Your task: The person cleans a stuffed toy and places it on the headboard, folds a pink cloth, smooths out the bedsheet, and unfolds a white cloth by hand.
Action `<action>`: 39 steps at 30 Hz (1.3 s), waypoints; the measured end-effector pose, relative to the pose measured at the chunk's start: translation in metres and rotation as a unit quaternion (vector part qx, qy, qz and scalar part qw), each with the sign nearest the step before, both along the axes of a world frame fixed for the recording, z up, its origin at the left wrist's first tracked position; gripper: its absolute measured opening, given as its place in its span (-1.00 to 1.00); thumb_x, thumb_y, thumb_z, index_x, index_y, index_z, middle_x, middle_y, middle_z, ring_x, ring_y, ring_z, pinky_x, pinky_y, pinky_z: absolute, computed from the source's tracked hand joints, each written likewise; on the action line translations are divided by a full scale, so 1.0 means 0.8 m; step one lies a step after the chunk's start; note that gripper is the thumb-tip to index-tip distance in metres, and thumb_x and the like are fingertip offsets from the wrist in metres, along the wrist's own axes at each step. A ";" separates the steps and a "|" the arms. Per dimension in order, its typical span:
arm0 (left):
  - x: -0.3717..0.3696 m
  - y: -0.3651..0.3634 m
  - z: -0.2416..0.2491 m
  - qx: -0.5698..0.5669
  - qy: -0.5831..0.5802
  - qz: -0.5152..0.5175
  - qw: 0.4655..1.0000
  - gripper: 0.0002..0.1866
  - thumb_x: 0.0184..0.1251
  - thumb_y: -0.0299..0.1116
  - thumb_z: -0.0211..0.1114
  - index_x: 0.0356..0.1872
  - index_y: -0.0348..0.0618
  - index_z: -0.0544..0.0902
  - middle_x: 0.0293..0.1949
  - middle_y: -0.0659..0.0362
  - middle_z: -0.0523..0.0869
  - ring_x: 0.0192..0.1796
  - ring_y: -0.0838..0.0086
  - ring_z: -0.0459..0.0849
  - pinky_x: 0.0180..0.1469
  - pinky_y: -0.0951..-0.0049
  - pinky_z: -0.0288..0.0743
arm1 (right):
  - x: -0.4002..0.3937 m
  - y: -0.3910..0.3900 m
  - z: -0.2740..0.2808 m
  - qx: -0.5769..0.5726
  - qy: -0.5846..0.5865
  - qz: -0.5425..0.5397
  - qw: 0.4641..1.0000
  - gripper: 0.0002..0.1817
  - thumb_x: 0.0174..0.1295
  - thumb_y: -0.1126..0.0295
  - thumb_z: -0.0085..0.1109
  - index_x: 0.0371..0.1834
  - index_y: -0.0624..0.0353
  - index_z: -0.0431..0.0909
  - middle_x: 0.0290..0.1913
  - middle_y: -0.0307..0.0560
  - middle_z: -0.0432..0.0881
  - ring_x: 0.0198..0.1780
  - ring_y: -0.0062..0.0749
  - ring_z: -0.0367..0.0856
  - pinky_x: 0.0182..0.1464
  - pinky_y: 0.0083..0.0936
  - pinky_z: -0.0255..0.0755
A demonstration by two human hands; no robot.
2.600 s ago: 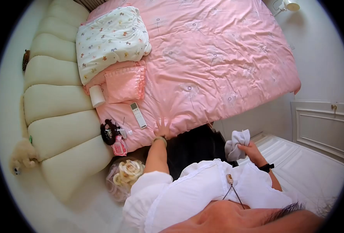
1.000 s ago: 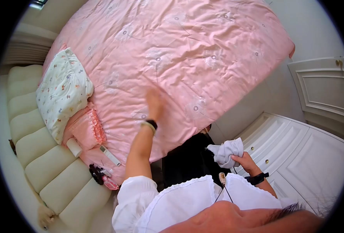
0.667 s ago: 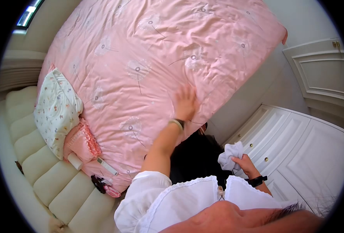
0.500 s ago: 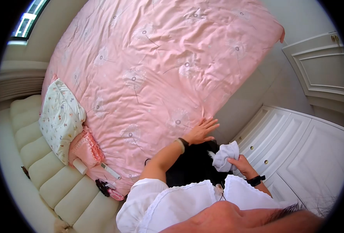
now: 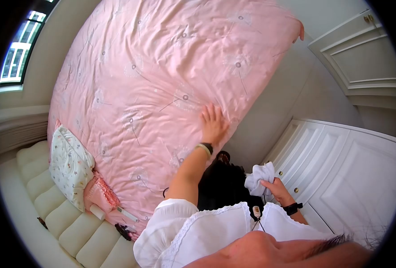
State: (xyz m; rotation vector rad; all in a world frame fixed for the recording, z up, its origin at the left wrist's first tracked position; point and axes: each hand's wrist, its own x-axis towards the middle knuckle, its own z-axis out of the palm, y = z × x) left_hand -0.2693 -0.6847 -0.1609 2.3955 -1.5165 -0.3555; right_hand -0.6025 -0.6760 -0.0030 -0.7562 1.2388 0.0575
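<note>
A pink quilt (image 5: 162,76) printed with dandelions covers the bed, creased in many places. My left hand (image 5: 214,126) lies on it near the right edge, fingers spread and pressed against the fabric, with small wrinkles fanning out around them. In my right hand (image 5: 276,190), at my right side, a bunched white cloth (image 5: 259,178) is gripped; its folds hide part of the fingers. The cloth hangs clear of the bed, in front of the white cabinet.
A white cabinet (image 5: 336,165) with round knobs stands to my right. Beyond it is a cabinet door (image 5: 363,53). Along the padded headboard (image 5: 73,223) lie a patterned white pillow (image 5: 70,163), a pink ruffled pillow (image 5: 99,192) and a white remote (image 5: 127,214).
My left hand has moved forward and left, from the quilt's edge onto its top. My right hand keeps the white cloth at about the same place. The view has shifted.
</note>
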 end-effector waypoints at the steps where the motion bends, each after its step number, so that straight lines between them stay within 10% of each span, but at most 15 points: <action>1: -0.020 0.004 0.022 -0.001 0.050 -0.040 0.998 -0.21 0.28 0.03 0.18 0.45 -0.08 0.14 0.49 -0.12 0.01 0.51 -0.16 -0.11 0.42 -0.25 -0.19 | 0.003 -0.007 0.005 -0.007 -0.006 -0.002 1.000 -0.57 0.19 0.29 0.31 0.05 0.33 0.56 -0.05 -0.14 0.65 -0.04 -0.44 0.60 0.08 -0.48 0.44; 6: 0.028 0.034 0.035 -0.068 0.096 -0.107 0.987 -0.34 0.31 -0.04 0.18 0.37 -0.11 0.31 0.40 -0.14 0.24 0.46 -0.04 0.09 0.43 -0.13 -0.13 | 0.008 -0.046 0.030 -0.022 -0.014 -0.018 0.999 -0.57 0.18 0.29 0.32 0.04 0.33 0.57 -0.06 -0.14 0.65 -0.04 -0.44 0.60 0.07 -0.48 0.44; 9: 0.157 0.053 0.023 -0.103 -0.031 0.193 0.975 -0.38 0.30 -0.12 0.23 0.28 -0.31 0.37 0.27 -0.26 0.39 0.34 -0.12 0.28 0.40 -0.06 0.00 | 0.003 -0.071 0.041 -0.024 -0.006 -0.023 0.999 -0.57 0.18 0.29 0.32 0.04 0.34 0.57 -0.06 -0.13 0.65 -0.04 -0.44 0.60 0.07 -0.48 0.45; 12: 0.241 0.038 0.039 0.065 0.052 0.482 0.872 -0.21 0.33 0.17 0.06 0.49 0.05 0.08 0.51 -0.13 -0.04 0.51 -0.18 -0.16 0.43 -0.25 -0.22 | -0.004 -0.098 0.047 -0.030 -0.009 -0.016 0.999 -0.57 0.19 0.29 0.31 0.05 0.34 0.56 -0.06 -0.13 0.65 -0.04 -0.43 0.60 0.06 -0.48 0.45; 15: 0.231 -0.039 0.021 0.121 0.031 0.542 0.831 -0.18 0.31 0.24 0.02 0.50 0.11 0.04 0.53 -0.07 -0.10 0.53 -0.16 -0.24 0.42 -0.30 -0.25 | -0.008 -0.138 0.045 -0.036 0.007 -0.019 0.999 -0.57 0.19 0.28 0.31 0.04 0.34 0.56 -0.05 -0.12 0.65 -0.03 -0.43 0.60 0.07 -0.47 0.45; 18: 0.132 -0.133 -0.046 0.026 0.038 0.328 0.943 -0.32 0.34 0.01 0.01 0.42 -0.08 0.21 0.46 -0.19 0.08 0.52 -0.17 -0.17 0.42 -0.28 -0.36 | 0.005 -0.192 0.039 -0.028 0.011 -0.033 0.999 -0.56 0.20 0.27 0.30 0.05 0.34 0.56 -0.06 -0.11 0.66 -0.03 -0.43 0.60 0.05 -0.47 0.46; 20: 0.016 -0.199 0.014 0.018 0.063 0.109 0.992 -0.32 0.35 -0.02 0.02 0.41 -0.16 0.22 0.43 -0.26 0.09 0.51 -0.16 -0.09 0.41 -0.31 -0.31 | 0.022 -0.240 0.033 -0.023 0.080 0.061 0.995 -0.57 0.20 0.28 0.30 0.06 0.34 0.56 -0.07 -0.11 0.66 -0.05 -0.43 0.61 0.04 -0.48 0.46; 23: -0.074 -0.235 0.028 -0.020 0.130 -0.184 0.974 -0.32 0.30 0.04 0.14 0.40 0.04 0.27 0.46 -0.11 0.13 0.51 -0.11 -0.03 0.42 -0.25 -0.14 | 0.089 -0.330 0.066 -0.029 0.097 0.139 0.985 -0.60 0.21 0.32 0.28 0.05 0.32 0.56 -0.08 -0.13 0.66 -0.06 -0.45 0.61 0.01 -0.50 0.46; 26: -0.036 -0.265 0.045 -0.076 0.216 -0.174 0.958 -0.36 0.25 -0.08 0.25 0.37 0.14 0.32 0.45 -0.04 0.17 0.52 -0.06 -0.02 0.43 -0.19 -0.13 | 0.090 -0.381 0.059 -0.050 0.003 0.038 0.998 -0.61 0.22 0.35 0.27 0.07 0.31 0.55 -0.06 -0.16 0.64 -0.02 -0.47 0.59 0.04 -0.51 0.44; 29: 0.108 -0.267 0.015 -0.070 -0.053 0.175 0.981 -0.40 0.32 -0.13 0.15 0.29 -0.28 0.33 0.40 -0.27 0.17 0.46 -0.20 0.01 0.44 -0.19 -0.21 | 0.092 -0.429 0.068 -0.031 -0.023 -0.047 0.998 -0.60 0.22 0.37 0.26 0.08 0.33 0.53 -0.02 -0.15 0.63 -0.01 -0.47 0.58 0.08 -0.52 0.43; 33: 0.270 -0.256 0.009 0.045 -0.062 0.555 0.828 -0.36 0.39 0.06 0.01 0.44 0.07 0.23 0.47 -0.16 0.04 0.49 -0.21 -0.12 0.41 -0.28 -0.28 | 0.076 -0.481 0.047 -0.038 0.018 -0.001 0.999 -0.58 0.22 0.38 0.26 0.11 0.35 0.50 0.01 -0.12 0.62 0.02 -0.42 0.58 0.11 -0.49 0.43; 37: 0.194 -0.369 -0.020 0.039 -0.181 0.254 0.949 -0.40 0.40 -0.04 0.00 0.41 0.01 0.23 0.42 -0.20 0.14 0.48 -0.22 -0.05 0.40 -0.32 -0.24 | 0.097 -0.520 0.025 0.001 0.018 0.048 0.999 -0.57 0.20 0.36 0.27 0.11 0.33 0.50 0.01 -0.11 0.61 0.01 -0.41 0.58 0.10 -0.48 0.42; 39: 0.096 -0.446 0.017 -0.016 -0.020 0.116 0.993 -0.38 0.34 -0.05 0.08 0.39 0.00 0.26 0.45 -0.16 0.11 0.47 -0.26 -0.05 0.39 -0.34 -0.20 | 0.124 -0.550 0.020 -0.025 0.009 0.149 0.989 -0.56 0.18 0.37 0.28 0.11 0.31 0.50 0.00 -0.12 0.61 0.01 -0.42 0.58 0.10 -0.48 0.43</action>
